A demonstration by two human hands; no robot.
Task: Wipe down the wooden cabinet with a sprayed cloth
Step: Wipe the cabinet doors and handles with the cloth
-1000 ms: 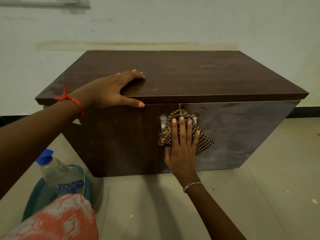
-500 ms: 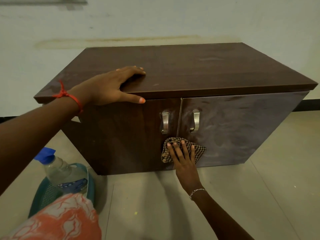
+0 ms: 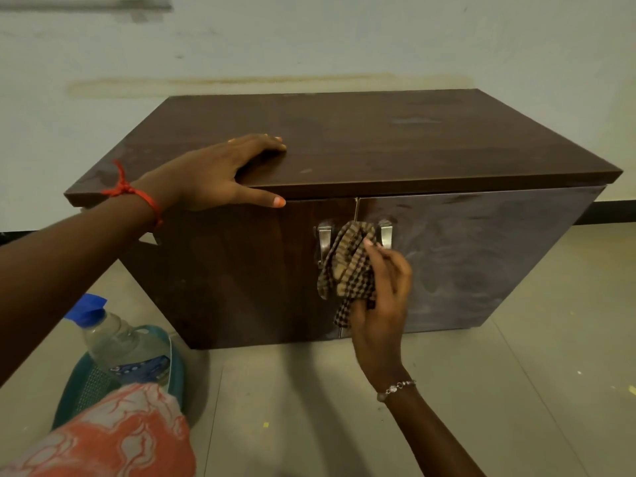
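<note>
- Right hand point(image 3: 382, 297): grip closed on the bunched cloth point(image 3: 347, 270), pressed to the cabinet point(image 3: 464, 256) front between the two upright handles point(image 3: 324, 239).
- Left hand point(image 3: 220, 177): flat and empty on the top edge, farther from the handles.

A dark wooden cabinet point(image 3: 344, 149), doors closed, stands on the floor; a bunched checked cloth point(image 3: 347, 270) hangs between its handles.

Dark wood-grain cabinet point(image 3: 344, 149) — glossy doors, shiny metal handles point(image 3: 324, 239) — checked woven cloth point(image 3: 349, 273).
</note>
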